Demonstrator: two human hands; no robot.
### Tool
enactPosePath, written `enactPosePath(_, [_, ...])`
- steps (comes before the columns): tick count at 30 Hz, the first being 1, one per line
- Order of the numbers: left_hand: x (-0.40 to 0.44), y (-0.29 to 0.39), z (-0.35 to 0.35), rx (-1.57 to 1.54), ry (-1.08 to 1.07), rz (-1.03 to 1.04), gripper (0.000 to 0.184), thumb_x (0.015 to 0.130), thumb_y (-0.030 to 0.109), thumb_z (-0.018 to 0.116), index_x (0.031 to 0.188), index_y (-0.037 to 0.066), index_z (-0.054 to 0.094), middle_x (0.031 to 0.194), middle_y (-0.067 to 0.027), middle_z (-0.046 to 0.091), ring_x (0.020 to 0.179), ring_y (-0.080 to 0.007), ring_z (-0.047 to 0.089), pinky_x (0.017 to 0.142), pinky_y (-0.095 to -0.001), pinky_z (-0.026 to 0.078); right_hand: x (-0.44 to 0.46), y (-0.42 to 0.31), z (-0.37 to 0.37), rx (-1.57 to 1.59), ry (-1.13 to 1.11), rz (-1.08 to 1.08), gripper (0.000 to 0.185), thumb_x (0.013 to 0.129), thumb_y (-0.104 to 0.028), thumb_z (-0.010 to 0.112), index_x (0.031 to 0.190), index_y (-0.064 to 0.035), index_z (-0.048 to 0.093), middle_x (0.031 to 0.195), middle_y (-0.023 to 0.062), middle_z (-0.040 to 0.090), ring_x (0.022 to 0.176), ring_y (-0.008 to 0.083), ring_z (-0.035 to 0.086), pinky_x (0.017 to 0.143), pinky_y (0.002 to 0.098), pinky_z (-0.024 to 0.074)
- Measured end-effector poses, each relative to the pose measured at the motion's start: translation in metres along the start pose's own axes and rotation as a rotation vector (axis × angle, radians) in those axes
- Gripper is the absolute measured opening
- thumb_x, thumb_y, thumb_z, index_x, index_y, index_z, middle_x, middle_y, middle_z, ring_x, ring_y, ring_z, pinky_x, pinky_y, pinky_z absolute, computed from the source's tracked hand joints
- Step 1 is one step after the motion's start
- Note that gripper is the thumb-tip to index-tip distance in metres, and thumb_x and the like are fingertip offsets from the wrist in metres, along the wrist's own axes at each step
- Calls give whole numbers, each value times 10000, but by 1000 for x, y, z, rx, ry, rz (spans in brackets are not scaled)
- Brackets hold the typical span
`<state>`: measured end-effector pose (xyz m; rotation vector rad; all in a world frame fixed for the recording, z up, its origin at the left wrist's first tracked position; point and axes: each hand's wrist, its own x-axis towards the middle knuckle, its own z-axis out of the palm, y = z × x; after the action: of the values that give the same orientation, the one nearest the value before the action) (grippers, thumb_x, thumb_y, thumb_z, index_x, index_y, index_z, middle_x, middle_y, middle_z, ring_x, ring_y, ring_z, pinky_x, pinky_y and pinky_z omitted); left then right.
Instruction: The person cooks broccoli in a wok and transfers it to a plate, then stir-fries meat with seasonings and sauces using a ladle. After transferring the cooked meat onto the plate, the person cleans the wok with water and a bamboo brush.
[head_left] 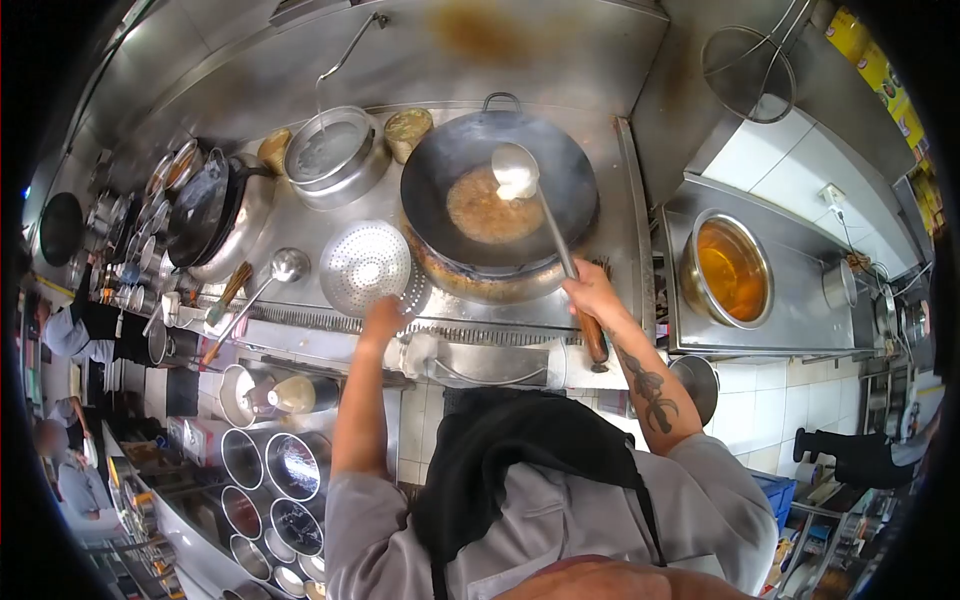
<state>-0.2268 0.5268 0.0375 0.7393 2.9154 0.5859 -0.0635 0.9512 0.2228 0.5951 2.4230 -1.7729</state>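
Observation:
My right hand is closed around the handle of a long metal ladle with a wooden grip at its end. The ladle's bowl hangs over a black wok, with a white lump at its lower lip. Brownish bubbling liquid covers the wok's bottom. On the left, a round perforated strainer rests on the steel stove top. My left hand is closed at the strainer's near edge; its fingertips are partly hidden.
A lidded steel pot and a tin stand behind. Another ladle and a bamboo brush lie left. A bowl of amber liquid sits right. Several round containers stand lower left. Other people are at far left.

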Motion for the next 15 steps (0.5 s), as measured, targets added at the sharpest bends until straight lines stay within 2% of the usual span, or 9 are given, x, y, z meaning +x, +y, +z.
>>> enactPosePath(3, [-42,48,-25,-85,-138,-115,649,640,372,763,1142,0,589,1006,-246,671,957,-376,651,846,-460,513,5,3,-5,-47,31,-17,188,812,-123,549,920,30,535,706,117,578,539,206,598,479,357,483])
enactPosePath(5, [-60,60,-15,-23,-285,-201,713,617,368,781,1181,7,533,989,-257,657,950,-400,642,840,-470,516,20,13,0,-128,76,-38,201,815,-133,565,932,28,535,703,113,571,539,207,596,474,360,482])
enactPosePath(6, [-65,66,-11,7,-356,-242,748,606,366,790,1200,11,504,981,-262,651,946,-411,638,837,-475,518,24,12,7,-101,71,-56,182,821,-111,551,940,26,543,686,88,555,507,179,566,456,331,463])
enactPosePath(8, [-73,77,0,33,-259,-269,755,597,339,799,1190,9,469,974,-271,627,935,-438,627,832,-486,520,30,8,24,-52,54,-88,156,833,-68,525,955,23,560,652,39,525,443,123,507,420,275,426])
enactPosePath(9, [-79,81,5,45,-213,-288,759,593,326,804,1186,8,452,971,-275,615,929,-451,621,830,-492,520,38,24,31,98,5,-84,122,830,-70,532,916,15,548,642,31,513,435,125,500,415,261,417])
enactPosePath(12, [-87,72,23,-7,-40,-272,695,604,289,807,1129,12,445,969,-274,587,949,-476,603,829,-508,520,27,18,25,249,-198,23,219,820,-165,612,983,-26,566,676,40,546,510,178,548,465,323,463])
enactPosePath(13, [-87,70,13,-68,-125,-300,684,652,248,767,1200,-1,442,1069,-279,588,1013,-413,613,869,-465,508,19,9,16,190,-206,56,219,820,-164,611,985,-24,571,675,40,548,520,172,553,467,319,463])
enactPosePath(15, [-92,61,-8,-431,-67,-372,698,673,236,739,1257,1,438,1140,-238,584,1050,-352,608,897,-425,491,4,-6,-2,74,-215,123,220,821,-161,608,989,-21,582,673,39,551,539,160,562,470,312,461])
